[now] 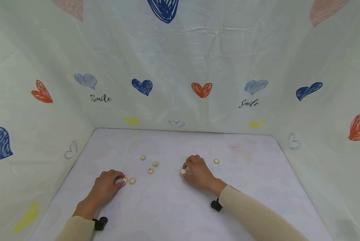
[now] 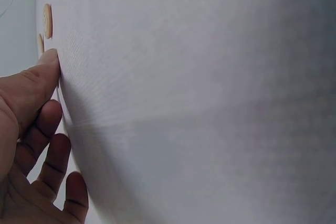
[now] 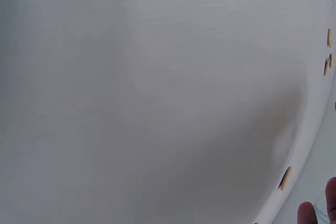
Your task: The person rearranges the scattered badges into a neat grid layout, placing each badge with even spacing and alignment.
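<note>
My left hand is low over the table, its thumb and index finger pinching a small round tan disc. Right beside it lies a second disc. In the left wrist view the thumb touches the tabletop, and the other fingers curve below it. Farther right, my right hand pinches another pale disc at its edges with thumb and index finger. Part of one more disc shows behind that hand. Only two fingertips appear in the right wrist view, close to a disc.
Between the hands lie several tan discs with dark marks, including a nearer disc and a farther disc. Another disc lies right of the right hand. The white table meets a heart-printed curtain at the back and sides.
</note>
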Action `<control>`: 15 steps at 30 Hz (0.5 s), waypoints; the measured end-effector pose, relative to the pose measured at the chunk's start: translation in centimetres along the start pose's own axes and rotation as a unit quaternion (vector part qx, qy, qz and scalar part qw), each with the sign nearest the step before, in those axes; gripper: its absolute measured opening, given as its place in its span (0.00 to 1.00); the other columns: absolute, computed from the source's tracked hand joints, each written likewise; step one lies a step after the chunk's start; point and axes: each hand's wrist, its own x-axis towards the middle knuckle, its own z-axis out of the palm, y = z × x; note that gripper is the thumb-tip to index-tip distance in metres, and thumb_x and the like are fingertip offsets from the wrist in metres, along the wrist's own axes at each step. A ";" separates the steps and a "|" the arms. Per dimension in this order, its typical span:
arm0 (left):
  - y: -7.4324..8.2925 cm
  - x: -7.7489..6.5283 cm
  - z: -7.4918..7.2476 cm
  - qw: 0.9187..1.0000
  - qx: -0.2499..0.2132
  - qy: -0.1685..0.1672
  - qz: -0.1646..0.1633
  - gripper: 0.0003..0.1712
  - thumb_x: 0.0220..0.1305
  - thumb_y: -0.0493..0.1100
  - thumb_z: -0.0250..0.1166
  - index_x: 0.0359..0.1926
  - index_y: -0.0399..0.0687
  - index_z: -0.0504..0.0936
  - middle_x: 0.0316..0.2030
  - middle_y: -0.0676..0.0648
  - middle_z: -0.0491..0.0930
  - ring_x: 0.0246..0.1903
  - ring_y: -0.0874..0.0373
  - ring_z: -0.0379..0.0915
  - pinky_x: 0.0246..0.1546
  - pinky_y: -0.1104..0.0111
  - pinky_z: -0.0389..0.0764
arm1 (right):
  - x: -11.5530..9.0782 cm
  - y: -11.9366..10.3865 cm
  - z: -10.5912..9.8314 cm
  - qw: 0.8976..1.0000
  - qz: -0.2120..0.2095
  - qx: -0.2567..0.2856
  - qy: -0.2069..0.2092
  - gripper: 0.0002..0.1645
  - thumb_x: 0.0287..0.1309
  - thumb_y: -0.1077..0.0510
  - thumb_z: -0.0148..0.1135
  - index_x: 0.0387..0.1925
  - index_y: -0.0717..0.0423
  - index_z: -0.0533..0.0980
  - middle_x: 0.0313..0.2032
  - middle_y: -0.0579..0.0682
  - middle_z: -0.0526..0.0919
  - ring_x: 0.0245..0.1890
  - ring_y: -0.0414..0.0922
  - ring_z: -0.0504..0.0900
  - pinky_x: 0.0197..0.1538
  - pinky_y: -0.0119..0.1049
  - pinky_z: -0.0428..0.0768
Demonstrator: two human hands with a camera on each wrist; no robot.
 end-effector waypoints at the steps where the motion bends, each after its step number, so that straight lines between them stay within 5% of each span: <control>1: 0.0 0.0 0.0 1.000 0.001 -0.001 -0.001 0.14 0.58 0.44 0.71 0.45 0.47 0.82 0.49 0.41 0.80 0.53 0.41 0.71 0.54 0.41 0.68 | -0.2 0.2 0.0 1.000 0.001 -0.001 0.002 0.07 0.59 0.50 0.65 0.38 0.45 0.80 0.47 0.44 0.75 0.48 0.43 0.69 0.56 0.43 0.69; 15: 0.3 -0.1 -0.2 1.000 0.001 -0.003 -0.010 0.15 0.58 0.44 0.71 0.45 0.46 0.82 0.49 0.41 0.80 0.53 0.40 0.70 0.54 0.41 0.67 | -1.9 1.8 0.1 1.000 0.004 0.005 0.006 0.07 0.56 0.53 0.68 0.37 0.48 0.81 0.42 0.44 0.75 0.44 0.44 0.69 0.50 0.43 0.71</control>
